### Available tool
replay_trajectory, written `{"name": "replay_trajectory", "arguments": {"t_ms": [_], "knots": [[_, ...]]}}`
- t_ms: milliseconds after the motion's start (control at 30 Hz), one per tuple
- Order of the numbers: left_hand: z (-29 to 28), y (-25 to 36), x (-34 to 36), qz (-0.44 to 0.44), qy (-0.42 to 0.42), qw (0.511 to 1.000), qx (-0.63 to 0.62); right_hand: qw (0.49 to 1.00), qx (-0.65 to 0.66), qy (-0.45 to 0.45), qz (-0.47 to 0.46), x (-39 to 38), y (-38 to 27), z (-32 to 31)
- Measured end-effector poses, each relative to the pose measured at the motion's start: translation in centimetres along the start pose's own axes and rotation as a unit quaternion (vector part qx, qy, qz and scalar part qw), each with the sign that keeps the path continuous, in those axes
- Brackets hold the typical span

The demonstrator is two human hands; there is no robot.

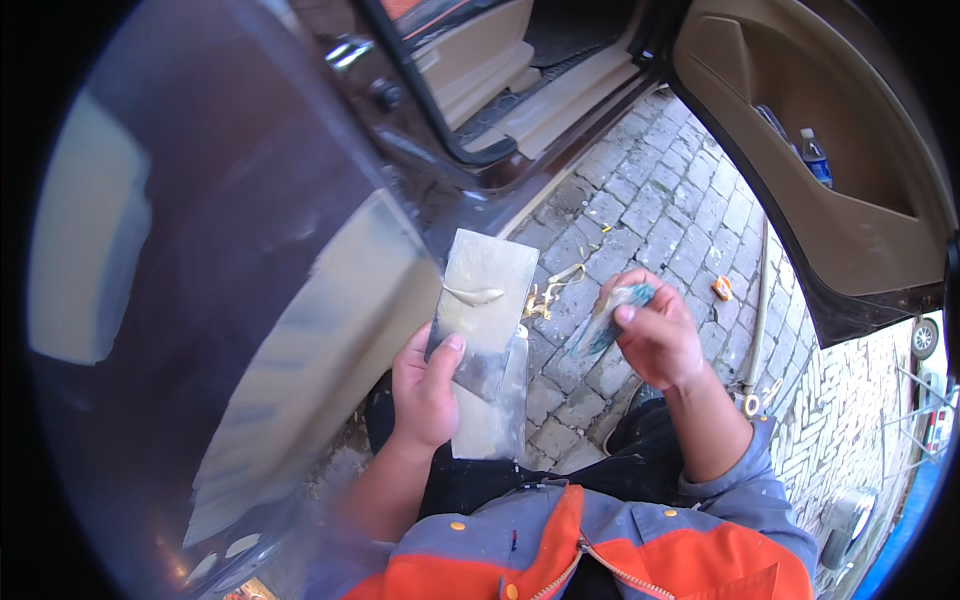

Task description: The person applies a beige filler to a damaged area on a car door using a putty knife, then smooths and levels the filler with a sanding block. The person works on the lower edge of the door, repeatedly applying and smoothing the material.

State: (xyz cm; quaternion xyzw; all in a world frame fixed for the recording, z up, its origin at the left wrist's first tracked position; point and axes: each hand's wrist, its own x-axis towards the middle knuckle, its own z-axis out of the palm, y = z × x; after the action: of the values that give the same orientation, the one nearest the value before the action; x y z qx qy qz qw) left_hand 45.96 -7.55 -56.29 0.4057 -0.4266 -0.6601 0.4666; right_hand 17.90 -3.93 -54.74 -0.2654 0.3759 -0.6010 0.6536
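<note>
gripping the near end of a pale flat plate (490,262), the left hand (425,390) has its thumb on top, seemingly so that a streak of cream paste (475,296), lying in from the plate's left edge, faces up undisturbed. a second plate (488,428) shows past the first one's lower edge; whether the fingers support it too cannot be told. the right hand (660,335) pinches a thin, teal-smeared piece (600,328) between thumb and fingers, apart from the plate, perhaps to avoid touching the paste. to the left, a dark car panel (240,180) bears a broad beige patch (310,350) along its right edge. farther out, an open car door (870,240) leaves room above the paving (660,205); its pocket props a bottle (816,160) upright.
</note>
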Motion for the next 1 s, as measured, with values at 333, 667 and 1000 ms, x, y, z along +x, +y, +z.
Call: {"name": "replay_trajectory", "arguments": {"t_ms": [333,667,1000], "knots": [[7.1,-7.1,1.9,-0.33,-0.287,0.882,-0.173,0.975,0.168,-0.143,0.032,1.3,-5.0,-8.2],[6.1,-7.7,2.6,-0.287,-0.11,0.92,-0.241,0.927,0.199,-0.221,0.228,5.9,1.4,-8.6],[-5.2,-7.5,-9.4,-0.194,0.273,0.841,0.425,0.973,0.11,0.105,0.171,15.1,28.1,-13.8]]}}
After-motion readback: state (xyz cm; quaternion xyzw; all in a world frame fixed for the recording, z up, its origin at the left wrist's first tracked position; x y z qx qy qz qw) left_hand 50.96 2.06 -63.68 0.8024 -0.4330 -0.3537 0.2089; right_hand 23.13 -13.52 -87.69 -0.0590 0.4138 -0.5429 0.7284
